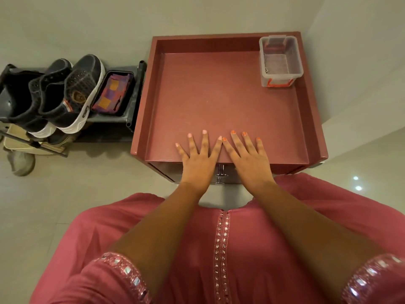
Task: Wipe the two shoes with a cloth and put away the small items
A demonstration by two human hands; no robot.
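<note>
Head view: left hand (198,160) and right hand (248,160) lie flat, fingers spread, on red cabinet top (219,95). Two black shoes (65,95) and folded cloth (112,94) at left of frame.

Single head-worn wide-angle view, looking steeply down and forward.

Sits close above both forearms, with the left hand (198,160) and right hand (248,159) near frame centre on the red cabinet top (219,95); takes in the shoe rack (122,119) at left and floor all round, edges bowed by lens.
</note>
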